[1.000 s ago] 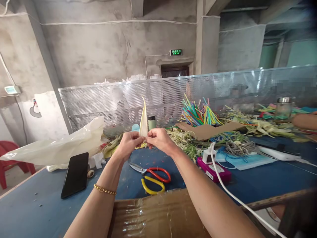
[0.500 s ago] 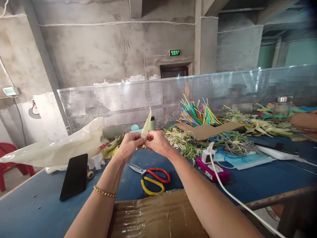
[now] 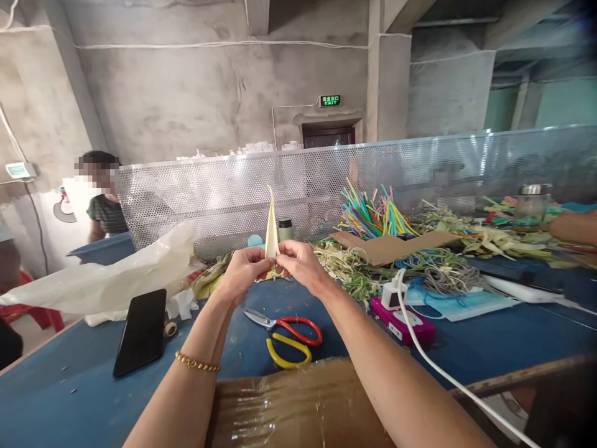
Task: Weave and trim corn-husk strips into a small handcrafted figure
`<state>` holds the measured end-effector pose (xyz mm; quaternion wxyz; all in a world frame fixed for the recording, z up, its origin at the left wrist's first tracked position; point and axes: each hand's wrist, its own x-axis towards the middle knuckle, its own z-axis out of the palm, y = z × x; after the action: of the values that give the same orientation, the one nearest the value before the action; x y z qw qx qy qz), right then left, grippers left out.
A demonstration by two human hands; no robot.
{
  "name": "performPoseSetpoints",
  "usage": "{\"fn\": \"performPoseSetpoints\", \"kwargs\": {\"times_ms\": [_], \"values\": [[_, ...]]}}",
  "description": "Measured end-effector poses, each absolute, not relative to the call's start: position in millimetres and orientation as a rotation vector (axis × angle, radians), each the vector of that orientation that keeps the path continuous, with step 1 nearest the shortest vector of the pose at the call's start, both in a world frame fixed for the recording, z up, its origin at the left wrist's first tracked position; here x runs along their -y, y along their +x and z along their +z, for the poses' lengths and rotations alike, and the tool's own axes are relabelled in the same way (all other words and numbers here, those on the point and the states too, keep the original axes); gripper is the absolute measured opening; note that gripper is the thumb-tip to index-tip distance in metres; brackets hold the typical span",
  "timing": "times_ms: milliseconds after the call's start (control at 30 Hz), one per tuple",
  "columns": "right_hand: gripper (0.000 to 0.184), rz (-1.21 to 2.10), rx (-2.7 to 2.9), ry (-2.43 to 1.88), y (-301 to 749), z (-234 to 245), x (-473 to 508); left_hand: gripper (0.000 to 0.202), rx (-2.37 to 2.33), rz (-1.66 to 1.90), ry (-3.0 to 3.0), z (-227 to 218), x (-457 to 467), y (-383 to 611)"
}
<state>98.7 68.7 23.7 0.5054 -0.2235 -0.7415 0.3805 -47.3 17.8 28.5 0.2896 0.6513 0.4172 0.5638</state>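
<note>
Both my hands are raised over the blue table (image 3: 56,398) and pinch the bottom of a pale yellow leaf strip (image 3: 270,224) that points straight up. My left hand (image 3: 242,270) has its fingers closed on the strip's base from the left. My right hand (image 3: 301,264) pinches it from the right, the fingertips meeting those of the left. A gold bracelet circles my left wrist. Below the hands lie red-handled scissors (image 3: 289,323) and a yellow-handled pair (image 3: 286,351).
A black phone (image 3: 140,330) and a pale plastic bag (image 3: 112,274) lie at left. Piled strips, colored straws (image 3: 370,214), cardboard, a pink power strip (image 3: 403,317) with a white cable sit at right. A taped carton (image 3: 289,404) is nearest. A person stands behind the mesh screen at left; another person's arm rests far right.
The leaf strip, tilted right half a second ago, stands upright again. A person carrying a blue bin has come into view at the far left.
</note>
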Motion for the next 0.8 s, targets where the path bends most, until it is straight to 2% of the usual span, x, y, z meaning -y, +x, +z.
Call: {"fn": "performPoseSetpoints", "kwargs": {"times_ms": [167, 367, 600, 800], "values": [[0.007, 0.827, 1.747, -0.526, 97.6, 24.2, -69.7, 0.021, -1.161, 1.530, 1.763, 28.6, -17.1, -44.6], [0.025, 0.753, 1.764, -0.522, 100.2, 23.6, -70.9, 0.023, -1.178, 1.494, 1.802, 30.4, -13.8, -42.2], [0.028, 0.690, 1.816, -0.531, 102.2, 22.5, -72.4, 0.021, -1.334, 1.622, 1.787, 29.8, -17.5, -40.7], [0.034, 0.658, 1.967, -0.507, 101.8, 22.9, -70.1, 0.023, -1.263, 1.693, 1.781, 28.8, -20.0, -46.8]]}}
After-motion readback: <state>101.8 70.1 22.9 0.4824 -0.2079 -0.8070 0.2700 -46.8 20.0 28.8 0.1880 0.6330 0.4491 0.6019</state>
